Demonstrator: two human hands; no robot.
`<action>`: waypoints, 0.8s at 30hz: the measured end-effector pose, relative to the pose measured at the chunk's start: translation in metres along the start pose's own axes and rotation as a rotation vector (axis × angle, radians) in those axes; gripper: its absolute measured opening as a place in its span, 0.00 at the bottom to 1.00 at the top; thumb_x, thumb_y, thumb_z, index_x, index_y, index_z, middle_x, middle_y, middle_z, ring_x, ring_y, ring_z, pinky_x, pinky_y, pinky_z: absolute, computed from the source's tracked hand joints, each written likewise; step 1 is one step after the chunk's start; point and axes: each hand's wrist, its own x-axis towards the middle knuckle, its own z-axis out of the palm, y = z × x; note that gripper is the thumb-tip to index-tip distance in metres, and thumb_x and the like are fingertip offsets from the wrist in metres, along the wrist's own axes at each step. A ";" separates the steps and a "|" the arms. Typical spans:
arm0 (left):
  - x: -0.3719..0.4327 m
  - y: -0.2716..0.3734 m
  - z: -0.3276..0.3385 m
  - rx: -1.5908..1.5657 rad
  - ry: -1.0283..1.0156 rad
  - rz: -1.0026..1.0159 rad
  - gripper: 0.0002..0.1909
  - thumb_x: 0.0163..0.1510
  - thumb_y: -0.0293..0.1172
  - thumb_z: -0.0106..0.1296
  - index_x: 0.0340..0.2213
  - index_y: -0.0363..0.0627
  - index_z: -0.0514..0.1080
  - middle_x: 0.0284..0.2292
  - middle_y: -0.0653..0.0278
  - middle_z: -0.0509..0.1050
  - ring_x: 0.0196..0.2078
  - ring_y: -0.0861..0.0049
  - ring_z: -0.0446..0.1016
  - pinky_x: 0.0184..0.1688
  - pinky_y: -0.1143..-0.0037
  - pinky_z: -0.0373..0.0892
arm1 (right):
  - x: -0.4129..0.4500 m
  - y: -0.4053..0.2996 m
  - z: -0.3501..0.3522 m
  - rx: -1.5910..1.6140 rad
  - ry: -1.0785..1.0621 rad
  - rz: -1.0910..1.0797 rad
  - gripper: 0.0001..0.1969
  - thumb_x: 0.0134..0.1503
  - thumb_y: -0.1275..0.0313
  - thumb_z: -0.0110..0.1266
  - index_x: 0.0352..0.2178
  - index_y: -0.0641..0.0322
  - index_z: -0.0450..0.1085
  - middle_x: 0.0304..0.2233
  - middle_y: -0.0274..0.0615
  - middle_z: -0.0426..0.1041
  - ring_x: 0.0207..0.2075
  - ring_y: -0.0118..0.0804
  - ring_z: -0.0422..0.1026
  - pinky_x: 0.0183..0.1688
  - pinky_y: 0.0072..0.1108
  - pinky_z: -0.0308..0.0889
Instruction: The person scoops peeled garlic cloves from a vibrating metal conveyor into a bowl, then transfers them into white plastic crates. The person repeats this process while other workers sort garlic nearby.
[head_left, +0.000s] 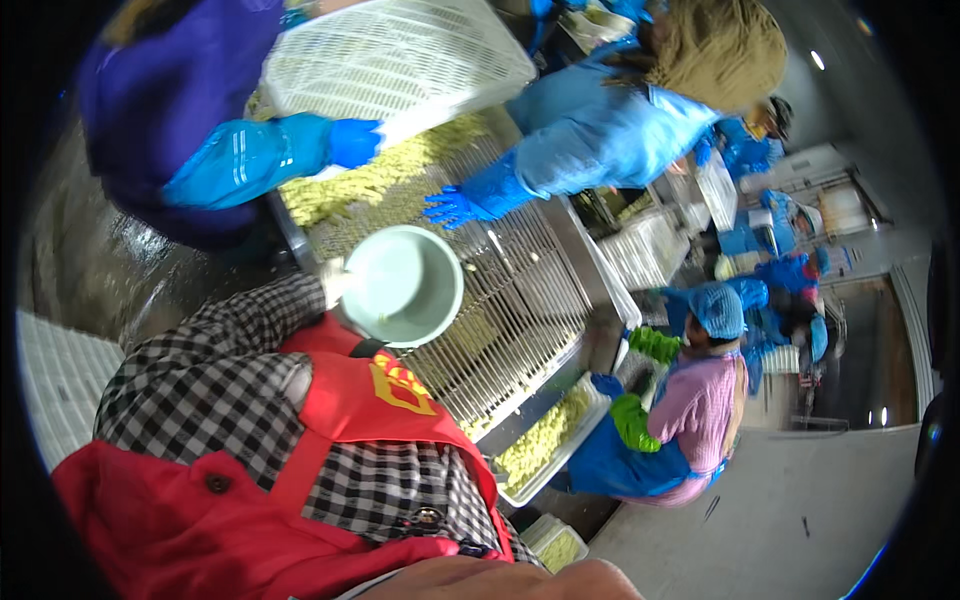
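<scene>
My left hand (335, 283), pale and blurred, grips the rim of a pale green plastic basin (405, 274) at its left side. The basin's mouth faces me, and a small yellowish bit clings inside near the rim. Beneath the basin runs a slatted metal table (517, 307). Yellow-green cut food pieces (337, 195) are heaped on its far part, beyond the basin. My right hand is out of view; a black-and-white checked sleeve and a red apron (352, 382) fill the lower left.
A co-worker's blue-gloved hand (356, 142) touches a tilted white perforated crate (397, 67). Another blue-gloved hand (454, 206) reaches over the slats. At right, a person in green sleeves (637, 424) is beside a white tray (525, 495) of pieces. Several more people stand farther back.
</scene>
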 end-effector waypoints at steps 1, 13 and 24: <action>-0.001 0.002 -0.002 0.118 0.019 0.082 0.15 0.47 0.30 0.57 0.38 0.39 0.77 0.30 0.58 0.80 0.31 0.75 0.79 0.34 0.73 0.76 | 0.007 0.006 0.002 -0.087 -0.005 0.043 0.19 0.59 0.51 0.47 0.35 0.55 0.73 0.39 0.51 0.77 0.38 0.57 0.76 0.39 0.42 0.70; 0.001 -0.014 -0.008 0.467 -0.124 0.021 0.21 0.48 0.35 0.57 0.45 0.44 0.74 0.35 0.60 0.80 0.37 0.75 0.79 0.42 0.74 0.73 | 0.061 -0.026 -0.125 0.001 -0.099 0.090 0.18 0.59 0.53 0.48 0.36 0.55 0.73 0.39 0.52 0.77 0.39 0.57 0.75 0.40 0.42 0.70; -0.001 -0.001 0.001 0.507 -0.132 0.007 0.21 0.49 0.36 0.56 0.46 0.44 0.73 0.36 0.60 0.80 0.37 0.75 0.79 0.42 0.74 0.73 | 0.103 -0.065 -0.229 0.138 -0.129 0.105 0.18 0.58 0.54 0.48 0.37 0.56 0.73 0.39 0.53 0.77 0.39 0.57 0.75 0.41 0.41 0.70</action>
